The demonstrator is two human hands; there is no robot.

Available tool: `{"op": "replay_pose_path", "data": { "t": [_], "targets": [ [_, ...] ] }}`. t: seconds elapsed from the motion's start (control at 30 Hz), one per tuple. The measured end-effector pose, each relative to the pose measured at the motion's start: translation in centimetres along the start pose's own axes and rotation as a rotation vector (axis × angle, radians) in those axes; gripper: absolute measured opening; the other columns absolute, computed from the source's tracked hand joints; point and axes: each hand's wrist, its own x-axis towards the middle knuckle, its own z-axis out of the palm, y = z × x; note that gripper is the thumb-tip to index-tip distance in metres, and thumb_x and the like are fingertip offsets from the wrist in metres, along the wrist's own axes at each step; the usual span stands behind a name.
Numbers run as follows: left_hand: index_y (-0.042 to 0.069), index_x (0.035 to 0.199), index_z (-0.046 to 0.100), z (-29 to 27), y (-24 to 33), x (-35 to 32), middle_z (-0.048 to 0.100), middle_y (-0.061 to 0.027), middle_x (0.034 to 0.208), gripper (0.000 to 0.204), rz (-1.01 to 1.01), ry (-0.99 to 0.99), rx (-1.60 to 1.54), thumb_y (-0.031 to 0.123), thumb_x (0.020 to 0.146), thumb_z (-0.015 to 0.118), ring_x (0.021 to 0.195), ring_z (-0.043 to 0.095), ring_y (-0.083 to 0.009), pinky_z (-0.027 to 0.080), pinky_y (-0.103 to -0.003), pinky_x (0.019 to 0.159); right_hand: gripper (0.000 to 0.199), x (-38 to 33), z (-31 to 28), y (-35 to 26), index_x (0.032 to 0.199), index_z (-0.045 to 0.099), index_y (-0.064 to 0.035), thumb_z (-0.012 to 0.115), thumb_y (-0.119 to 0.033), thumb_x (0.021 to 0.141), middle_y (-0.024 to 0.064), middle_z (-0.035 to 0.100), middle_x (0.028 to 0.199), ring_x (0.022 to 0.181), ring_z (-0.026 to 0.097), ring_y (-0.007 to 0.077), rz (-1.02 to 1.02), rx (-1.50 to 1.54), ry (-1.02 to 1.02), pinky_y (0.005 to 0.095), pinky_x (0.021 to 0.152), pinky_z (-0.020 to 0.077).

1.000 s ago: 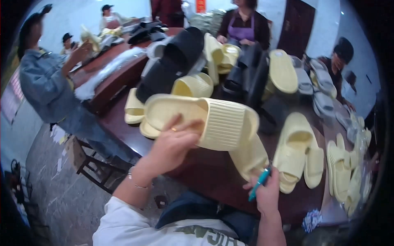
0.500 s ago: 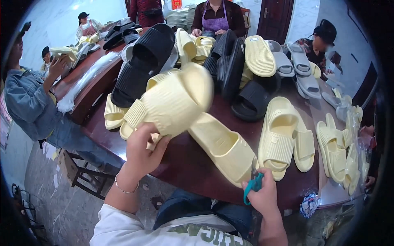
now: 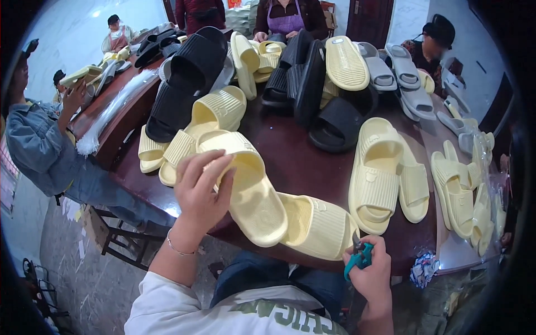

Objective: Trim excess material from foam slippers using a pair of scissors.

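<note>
My left hand (image 3: 202, 187) has its fingers curled at the strap end of a pale yellow slipper (image 3: 259, 215), holding it tilted with the sole's inside facing up. Under and beside it, a second yellow slipper (image 3: 321, 229) lies near the table's front edge, its strap pointing right. In my right hand (image 3: 375, 271) is a small pair of snips (image 3: 360, 258) with teal handles and short dark blades. The blades point up, close beside the second slipper's strap end. Part of that slipper is hidden by the held one.
A pair of yellow slippers (image 3: 375, 187) lies to the right on the dark red table (image 3: 301, 167). Black slippers (image 3: 190, 72) and grey slippers (image 3: 416, 84) pile up behind. A crumpled wrapper (image 3: 424, 269) sits at the right edge. Co-workers are around the table; a stool (image 3: 120, 234) stands left.
My left hand has swung the slipper from raised and blurred to low over the second slipper, turning its inside into view. My right hand with the snips has shifted slightly right.
</note>
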Motion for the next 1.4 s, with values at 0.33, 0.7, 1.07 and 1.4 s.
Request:
{"op": "replay_pose_path", "data": {
  "t": [0.33,0.7,1.07,1.4],
  "targets": [
    [0.004,0.101,0.062,2.0,-2.6,0.0,0.053,-0.0175,0.112,0.032,-0.285,-0.116,-0.319,0.01,0.07,0.058,0.108,0.048,-0.0306,0.036,-0.039,0.092,0.041,-2.1,-0.3,1.3,0.095,0.044,-0.0029,0.071,-0.001,0.065,0.0097,0.062,0.075,0.064,0.058,0.0124,-0.014,0.122,0.011,0.0248,0.06,0.0467],
    [0.006,0.101,0.061,2.6,2.4,-0.7,0.057,-0.013,0.107,0.032,-0.211,-0.046,0.0,0.014,0.071,0.057,0.098,0.051,-0.0309,0.034,-0.039,0.088,0.04,-1.0,1.3,1.2,0.092,0.045,-0.0029,0.073,0.0,0.064,0.01,0.064,0.076,0.07,0.063,0.0148,0.027,0.309,0.031,0.0267,0.063,0.0498],
    [0.012,0.103,0.059,4.1,7.5,-0.8,0.057,-0.0042,0.114,0.038,-0.145,-0.19,-0.147,0.009,0.065,0.058,0.1,0.052,-0.0265,0.03,-0.04,0.086,0.037,-1.7,1.8,2.9,0.1,0.037,-0.0053,0.059,0.008,0.073,0.0059,0.053,0.083,0.071,0.051,0.0082,-0.046,0.382,0.006,0.0199,0.066,0.0417],
    [0.018,0.097,0.059,1.8,3.1,-2.0,0.051,-0.0083,0.122,0.037,0.112,-0.282,-0.174,0.025,0.064,0.071,0.106,0.049,-0.029,0.038,-0.04,0.086,0.036,-1.2,1.7,2.6,0.103,0.037,-0.0063,0.057,0.004,0.075,0.0094,0.055,0.087,0.058,0.048,0.0071,-0.044,0.565,0.144,0.0182,0.05,0.0403]
  ]
}}
